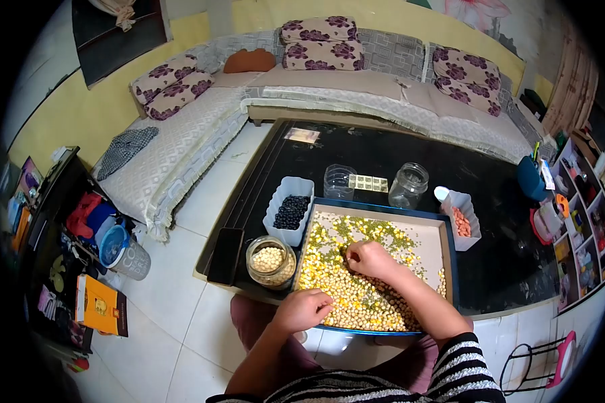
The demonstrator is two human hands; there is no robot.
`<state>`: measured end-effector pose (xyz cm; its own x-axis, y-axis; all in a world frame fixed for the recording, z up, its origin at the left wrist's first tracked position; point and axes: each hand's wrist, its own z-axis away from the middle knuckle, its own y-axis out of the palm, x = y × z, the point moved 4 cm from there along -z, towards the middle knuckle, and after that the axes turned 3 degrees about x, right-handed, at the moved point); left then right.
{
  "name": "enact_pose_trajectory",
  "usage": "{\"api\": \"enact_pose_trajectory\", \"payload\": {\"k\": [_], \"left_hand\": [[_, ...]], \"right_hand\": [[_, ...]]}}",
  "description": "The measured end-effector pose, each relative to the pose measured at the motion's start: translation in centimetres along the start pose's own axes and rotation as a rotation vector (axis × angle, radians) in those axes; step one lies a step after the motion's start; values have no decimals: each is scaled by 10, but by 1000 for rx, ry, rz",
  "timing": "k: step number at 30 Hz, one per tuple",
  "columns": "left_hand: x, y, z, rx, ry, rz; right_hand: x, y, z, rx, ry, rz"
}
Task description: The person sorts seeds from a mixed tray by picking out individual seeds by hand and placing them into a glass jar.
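A shallow box (450,269) with a blue rim holds a mix of pale round beans (363,309), yellow corn kernels (309,267) and small green beans (387,230). My right hand (370,259) is over the middle of the box, fingers pinched together at the beans; what is between them is hidden. At the box's near left corner is my left hand (304,309), its fingertips drawn together, with any contents too small to make out. A glass jar (271,262) of pale beans stands just beyond it. Left of the box, a ribbed plastic container (289,209) holds black beans.
A second container (462,221) with pinkish peanuts stands right of the box, beside a white lid (441,193). Two clear jars (408,185) are behind the box. A phone (226,256) lies at the left edge of the black table (383,149). A sofa curves behind.
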<state>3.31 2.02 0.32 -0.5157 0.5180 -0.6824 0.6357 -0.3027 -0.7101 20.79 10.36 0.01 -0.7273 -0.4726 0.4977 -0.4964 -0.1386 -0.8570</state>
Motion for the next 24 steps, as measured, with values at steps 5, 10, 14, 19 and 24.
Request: {"api": "enact_pose_trajectory", "payload": {"k": [5,10,14,19,24], "left_hand": [[-2,-1,0,21,9,-9],[0,1,0,18,-3,-14],[-1,0,1,-10,7,4],[0,0,0,5,14,-3],[0,0,0,3,16,-21]], "right_hand": [[58,-33,-29,-177,-83,-247],[127,-29,-57,-170,-327,-348],[124,-22,-64,-173,-376,-327],[59,-21,-42,-59,-125,-185],[9,8,-2,30,-59,-108]]}}
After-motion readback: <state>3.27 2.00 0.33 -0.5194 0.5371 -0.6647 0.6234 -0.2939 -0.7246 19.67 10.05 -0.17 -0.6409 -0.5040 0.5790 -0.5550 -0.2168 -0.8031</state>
